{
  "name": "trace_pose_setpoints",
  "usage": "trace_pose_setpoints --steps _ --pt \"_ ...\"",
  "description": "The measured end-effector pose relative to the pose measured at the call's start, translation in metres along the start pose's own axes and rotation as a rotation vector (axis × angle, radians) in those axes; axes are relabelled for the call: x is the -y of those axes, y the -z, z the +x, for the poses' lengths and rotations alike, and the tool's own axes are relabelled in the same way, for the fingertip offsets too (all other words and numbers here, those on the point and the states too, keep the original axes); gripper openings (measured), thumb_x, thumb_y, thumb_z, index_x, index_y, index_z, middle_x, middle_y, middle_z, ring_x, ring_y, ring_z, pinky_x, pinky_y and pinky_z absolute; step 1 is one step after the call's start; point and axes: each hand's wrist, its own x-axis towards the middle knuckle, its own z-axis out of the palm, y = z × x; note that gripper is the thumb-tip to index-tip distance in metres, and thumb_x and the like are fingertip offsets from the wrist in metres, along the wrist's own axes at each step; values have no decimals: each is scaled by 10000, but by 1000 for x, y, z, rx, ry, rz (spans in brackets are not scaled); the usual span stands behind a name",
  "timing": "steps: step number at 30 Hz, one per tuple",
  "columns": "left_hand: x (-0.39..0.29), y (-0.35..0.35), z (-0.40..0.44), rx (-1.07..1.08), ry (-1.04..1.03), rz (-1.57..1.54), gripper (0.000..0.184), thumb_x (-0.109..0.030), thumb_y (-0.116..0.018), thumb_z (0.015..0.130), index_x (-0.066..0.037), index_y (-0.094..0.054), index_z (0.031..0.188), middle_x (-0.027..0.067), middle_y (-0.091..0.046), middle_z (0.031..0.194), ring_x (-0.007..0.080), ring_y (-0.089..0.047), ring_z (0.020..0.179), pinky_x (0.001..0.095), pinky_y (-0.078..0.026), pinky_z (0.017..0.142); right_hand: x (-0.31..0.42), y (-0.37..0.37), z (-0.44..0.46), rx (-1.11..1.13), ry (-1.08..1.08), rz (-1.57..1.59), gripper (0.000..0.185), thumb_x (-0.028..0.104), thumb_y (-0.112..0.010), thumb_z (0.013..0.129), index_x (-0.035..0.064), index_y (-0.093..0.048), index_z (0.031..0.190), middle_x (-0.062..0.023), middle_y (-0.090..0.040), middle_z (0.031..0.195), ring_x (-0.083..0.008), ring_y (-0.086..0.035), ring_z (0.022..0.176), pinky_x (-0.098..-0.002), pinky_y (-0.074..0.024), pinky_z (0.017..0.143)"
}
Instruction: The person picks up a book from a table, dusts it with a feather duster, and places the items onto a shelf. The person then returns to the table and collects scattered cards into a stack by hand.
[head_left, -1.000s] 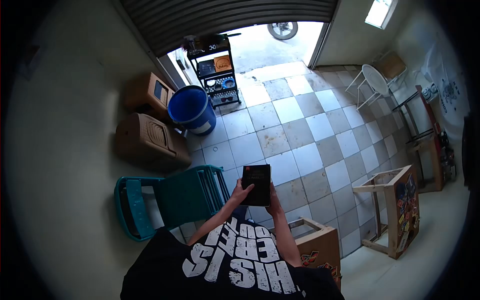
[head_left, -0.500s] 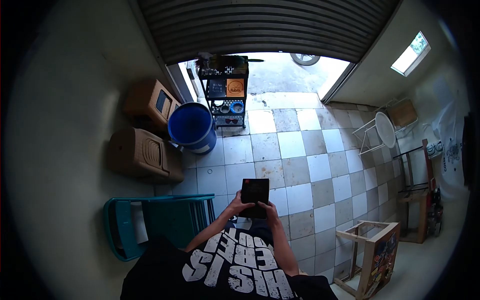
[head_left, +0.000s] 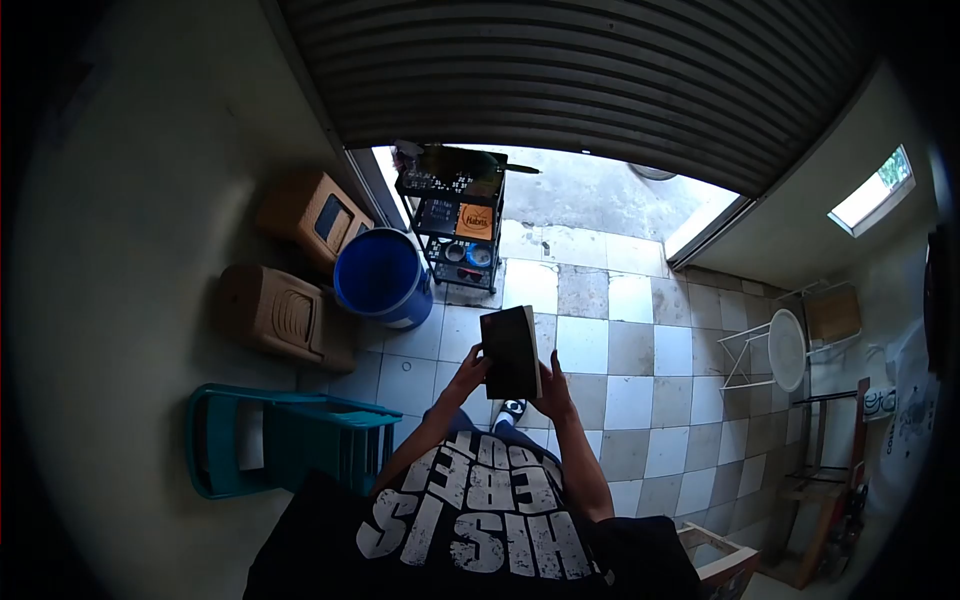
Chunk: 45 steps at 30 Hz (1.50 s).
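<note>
A black book [head_left: 511, 353] is held up in front of my body, closed and tilted a little, with its pale page edge showing on the right side. My left hand [head_left: 470, 371] grips its left edge near the lower corner. At the lower right edge my right hand [head_left: 553, 388] supports the book, with a finger pointing up beside the pages. Beyond the book is a black shelf cart [head_left: 463, 220] that carries an orange-brown box, a dark box, rolls of tape and red glasses.
A blue bin [head_left: 383, 278] stands beside two brown plastic cases [head_left: 276, 316]. Teal chairs [head_left: 290, 430] are stacked at the left. On the right are a white round stool [head_left: 787, 350], a wooden frame and plastic bags. A ribbed shutter [head_left: 580, 90] hangs half lowered.
The book has been raised and turned so its page edge shows. My right hand has moved from its lower front to the right edge. The view has shifted, showing more shutter.
</note>
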Motion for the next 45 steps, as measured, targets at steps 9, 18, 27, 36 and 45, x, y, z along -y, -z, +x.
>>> trace_pose_setpoints --steps 9,18,27,36,45 --pt "-24 -29 68 -9 -153 459 772 -249 -748 826 -21 -316 1424 174 -585 1169 236 -621 1009 337 -534 857 50 8 53 135 -24 122 720 594 -362 976 36 -393 1431 -171 -571 1300 -285 -612 1120 -393 -529 947" --pt "-123 -23 194 -173 -186 199 391 -316 -597 937 -93 -596 1258 8 -636 851 71 -591 680 211 -462 541 131 35 102 -135 38 174 513 430 -454 990 52 -499 1334 -139 -613 1244 -271 -616 1116 -416 -509 959" --pt "-262 20 379 -392 -79 -91 245 -334 -592 933 -95 -648 935 8 -615 707 66 -514 521 217 -378 415 226 9 240 -136 168 129 444 360 -492 979 46 -526 1290 -123 -634 1176 -265 -640 1050 -407 -526 927" --pt "-276 46 450 -398 101 -438 408 -440 -648 893 -202 -467 616 -60 -403 453 67 -310 307 247 -211 310 255 -42 320 -195 192 201 391 317 -523 965 46 -555 1245 -114 -658 1106 -257 -653 1011 -402 -541 895" --pt "-288 43 470 -484 292 -554 395 -354 -696 882 -206 -426 635 -74 -363 466 63 -317 331 253 -164 323 272 -16 327 -230 180 175 396 315 -523 961 41 -549 1246 -127 -651 1137 -266 -648 1046 -419 -534 920"
